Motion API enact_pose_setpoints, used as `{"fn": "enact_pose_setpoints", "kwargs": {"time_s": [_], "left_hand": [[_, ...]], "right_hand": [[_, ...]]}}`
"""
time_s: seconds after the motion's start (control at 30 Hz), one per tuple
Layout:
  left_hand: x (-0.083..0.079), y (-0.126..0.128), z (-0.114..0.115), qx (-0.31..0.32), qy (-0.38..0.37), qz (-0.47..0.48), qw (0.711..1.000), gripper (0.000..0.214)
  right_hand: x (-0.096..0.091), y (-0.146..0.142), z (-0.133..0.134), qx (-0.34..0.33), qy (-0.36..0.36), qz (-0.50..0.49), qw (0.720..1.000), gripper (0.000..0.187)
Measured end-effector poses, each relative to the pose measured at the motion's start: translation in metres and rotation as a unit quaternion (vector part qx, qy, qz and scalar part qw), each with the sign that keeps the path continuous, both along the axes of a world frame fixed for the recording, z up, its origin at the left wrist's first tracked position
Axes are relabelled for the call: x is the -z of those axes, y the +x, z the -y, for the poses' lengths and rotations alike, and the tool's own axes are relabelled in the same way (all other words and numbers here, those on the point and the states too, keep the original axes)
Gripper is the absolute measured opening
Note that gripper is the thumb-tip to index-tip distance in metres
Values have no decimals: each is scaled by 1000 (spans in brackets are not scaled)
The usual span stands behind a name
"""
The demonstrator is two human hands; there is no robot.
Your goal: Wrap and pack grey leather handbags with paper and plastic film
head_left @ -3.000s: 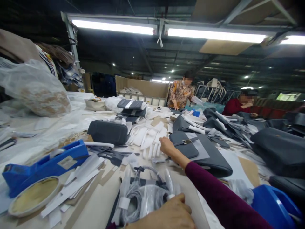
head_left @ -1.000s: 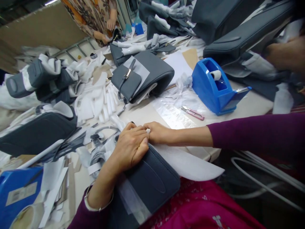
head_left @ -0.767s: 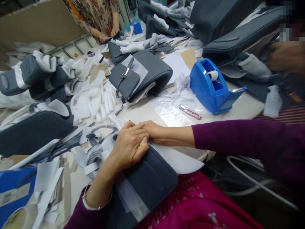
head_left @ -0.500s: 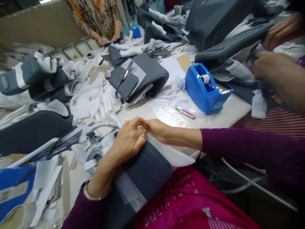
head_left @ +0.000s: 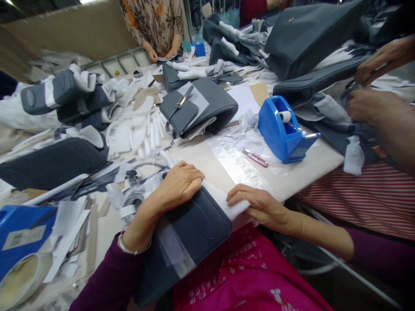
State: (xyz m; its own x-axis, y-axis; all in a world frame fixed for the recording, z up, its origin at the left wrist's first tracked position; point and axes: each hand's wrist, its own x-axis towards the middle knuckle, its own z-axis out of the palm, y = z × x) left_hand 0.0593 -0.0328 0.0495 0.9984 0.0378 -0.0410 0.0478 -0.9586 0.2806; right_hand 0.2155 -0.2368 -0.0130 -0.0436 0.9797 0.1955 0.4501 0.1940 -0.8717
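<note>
A dark grey leather bag [head_left: 191, 226] lies across my lap and the table's near edge. My left hand [head_left: 180, 183] rests on its top edge, fingers curled over it and pressing it down. A white foam sheet [head_left: 223, 203] sticks out from under the bag to the right. My right hand [head_left: 257, 205] lies on that sheet's right end, fingers closed on its edge. A clear tape strip crosses the bag's lower part.
A blue tape dispenser [head_left: 285, 131] and small pink snips [head_left: 256, 157] lie right of my hands. A grey clasp bag [head_left: 197, 108], white foam strips [head_left: 142, 134] and more grey bags crowd the table. Another person's hands [head_left: 372, 86] work at right; a third person stands at the far end.
My right hand has slid away from my left hand, rightward along the white foam sheet to its end. My left hand stays on the bag. The view has dropped from the room to my lap.
</note>
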Motion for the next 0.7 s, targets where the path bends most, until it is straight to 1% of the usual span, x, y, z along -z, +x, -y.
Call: {"fn": "enact_pose_setpoints", "kwargs": {"time_s": [0.1, 0.13, 0.2, 0.27, 0.37, 0.43, 0.5, 0.57, 0.6, 0.63, 0.7], "left_hand": [[-2, 0, 1, 0, 1, -8, 1000, 37], [-2, 0, 2, -3, 2, -10, 1000, 37], [-2, 0, 2, -7, 1, -13, 1000, 37], [0, 0, 2, -7, -1, -12, 1000, 36], [2, 0, 2, -5, -6, -5, 1000, 33], [3, 1, 1, -1, -11, -3, 1000, 33], [4, 1, 0, 4, -18, -4, 1000, 34], [3, 1, 0, 3, -21, -6, 1000, 33], [3, 1, 0, 2, -20, -8, 1000, 33], [3, 1, 0, 2, -20, -10, 1000, 34], [2, 1, 0, 4, -21, -12, 1000, 34]], "right_hand": [[3, -11, -20, 83, -73, -60, 992, 5], [3, -13, -25, 108, -100, -76, 986, 5], [2, -15, -36, 123, -139, -92, 978, 16], [-1, -15, -48, 99, -152, -82, 980, 19], [-10, -17, -68, 26, -140, -81, 987, 18], [-15, -19, -79, -14, -132, -120, 984, 18], [-18, -19, -84, -28, -141, -169, 975, 17], [-19, -14, -80, -36, -161, -201, 966, 9], [-19, -10, -75, -35, -163, -198, 966, 6], [-18, -5, -68, -28, -156, -175, 972, 12], [-14, 1, -53, 0, -120, -81, 989, 22]]}}
